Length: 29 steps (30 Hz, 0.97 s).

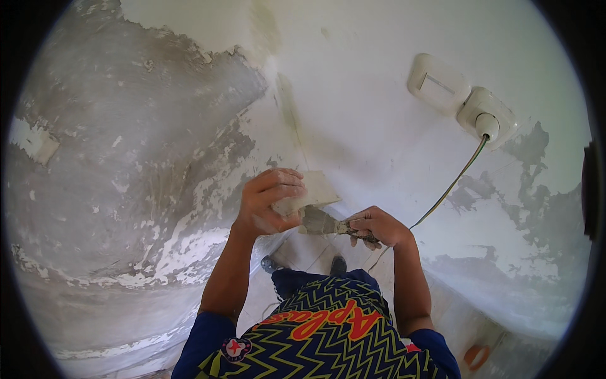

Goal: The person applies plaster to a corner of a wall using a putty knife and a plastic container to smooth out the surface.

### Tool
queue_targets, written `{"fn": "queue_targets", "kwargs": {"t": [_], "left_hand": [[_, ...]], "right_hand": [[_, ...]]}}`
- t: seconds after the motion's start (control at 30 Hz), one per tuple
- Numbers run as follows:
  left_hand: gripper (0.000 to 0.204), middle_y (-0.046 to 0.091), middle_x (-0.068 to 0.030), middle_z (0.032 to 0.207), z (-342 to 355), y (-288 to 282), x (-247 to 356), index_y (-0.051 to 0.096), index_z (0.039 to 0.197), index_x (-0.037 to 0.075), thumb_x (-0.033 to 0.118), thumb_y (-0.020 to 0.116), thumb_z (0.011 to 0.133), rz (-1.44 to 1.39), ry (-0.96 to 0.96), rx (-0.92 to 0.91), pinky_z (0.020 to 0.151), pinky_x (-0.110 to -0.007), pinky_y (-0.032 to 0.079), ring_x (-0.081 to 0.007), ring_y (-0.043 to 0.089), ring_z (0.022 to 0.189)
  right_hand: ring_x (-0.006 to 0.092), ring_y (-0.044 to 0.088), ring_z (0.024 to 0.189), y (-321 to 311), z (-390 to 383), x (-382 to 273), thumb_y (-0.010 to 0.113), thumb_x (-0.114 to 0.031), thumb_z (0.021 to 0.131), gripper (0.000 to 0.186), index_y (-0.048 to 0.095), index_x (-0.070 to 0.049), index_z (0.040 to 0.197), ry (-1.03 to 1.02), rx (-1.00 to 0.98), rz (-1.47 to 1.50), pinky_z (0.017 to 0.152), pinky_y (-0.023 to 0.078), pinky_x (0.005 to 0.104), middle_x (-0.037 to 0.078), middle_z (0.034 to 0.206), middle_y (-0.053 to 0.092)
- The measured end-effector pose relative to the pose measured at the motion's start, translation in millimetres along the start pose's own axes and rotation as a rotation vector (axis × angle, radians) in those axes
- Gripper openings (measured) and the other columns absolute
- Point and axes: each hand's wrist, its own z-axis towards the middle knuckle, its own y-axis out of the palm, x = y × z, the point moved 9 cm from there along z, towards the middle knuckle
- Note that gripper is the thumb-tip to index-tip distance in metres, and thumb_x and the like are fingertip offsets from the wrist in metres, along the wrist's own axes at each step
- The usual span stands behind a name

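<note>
My left hand [268,197] is closed round the near left side of a pale, flat rectangular plate [319,188], smeared with a whitish coating. In my right hand [382,227] is the handle of a putty knife [318,221], its wide grey blade pointing left. The blade lies just below the plate's lower edge, close to my left thumb; whether it touches the plate I cannot tell. Both hands are held up in front of a wall corner, and the fingers carry pale dust.
Grey patched plaster with ragged white edges covers the left wall [145,126]. On the right wall are a white switch [439,82] and a socket [470,114] with a plug, its cable [451,183] hanging down near my right hand. An orange ring-shaped thing [476,357] lies at lower right.
</note>
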Motion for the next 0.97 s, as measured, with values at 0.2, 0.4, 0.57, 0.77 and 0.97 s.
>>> {"fn": "queue_targets", "kwargs": {"t": [0.2, 0.4, 0.57, 0.77, 0.97], "left_hand": [[0.030, 0.073, -0.0156, 0.097, 5.1, -10.1, -18.4, 0.074, 0.093, -0.001, 0.002, 0.079, 0.063, -0.070, -0.086, 0.086, 0.085, -0.040, 0.061, -0.0333, 0.075, 0.096], [0.026, 0.074, -0.0184, 0.099, 4.0, -9.2, -28.6, 0.074, 0.094, -0.004, -0.002, 0.069, 0.069, 0.009, -0.222, 0.195, 0.088, -0.041, 0.059, -0.0322, 0.075, 0.099], [0.025, 0.074, -0.0183, 0.102, -4.4, -9.1, -33.6, 0.073, 0.097, -0.003, -0.001, 0.073, 0.072, 0.048, -0.204, 0.227, 0.088, -0.041, 0.059, -0.0317, 0.075, 0.100], [0.028, 0.074, -0.0163, 0.096, -8.5, -11.4, -19.1, 0.072, 0.095, -0.001, 0.002, 0.078, 0.068, 0.168, -0.155, 0.299, 0.084, -0.040, 0.061, -0.0332, 0.076, 0.098], [0.021, 0.075, -0.0151, 0.103, -14.7, 0.1, -1.9, 0.074, 0.093, 0.005, 0.004, 0.078, 0.072, 0.220, -0.050, 0.391, 0.087, -0.044, 0.062, -0.0360, 0.076, 0.099]], "right_hand": [[0.0081, 0.040, 0.037, 2.7, 9.0, 12.4, 0.059, -0.016, 0.102, 0.031, 0.073, 0.008, 0.117, 0.038, -0.119, 0.243, 0.033, 0.030, 0.0250, 0.014, 0.072, 0.070], [0.0100, 0.043, 0.038, 11.2, 13.0, 22.4, 0.059, -0.012, 0.100, 0.034, 0.069, 0.011, 0.122, -0.034, -0.108, 0.408, 0.033, 0.032, 0.0254, 0.019, 0.076, 0.070], [0.0129, 0.049, 0.040, 13.3, 14.6, 45.2, 0.058, -0.016, 0.100, 0.038, 0.066, 0.011, 0.125, -0.085, 0.082, 0.695, 0.035, 0.036, 0.0252, 0.020, 0.079, 0.071], [0.0148, 0.048, 0.040, 23.1, -8.6, 46.7, 0.051, -0.023, 0.105, 0.037, 0.062, 0.006, 0.125, -0.074, 0.072, 0.767, 0.035, 0.036, 0.0269, 0.017, 0.076, 0.066], [0.0180, 0.052, 0.041, 43.7, -10.9, 42.5, 0.053, -0.022, 0.106, 0.031, 0.063, 0.004, 0.120, -0.027, 0.180, 0.761, 0.034, 0.036, 0.0283, 0.019, 0.080, 0.068]]}}
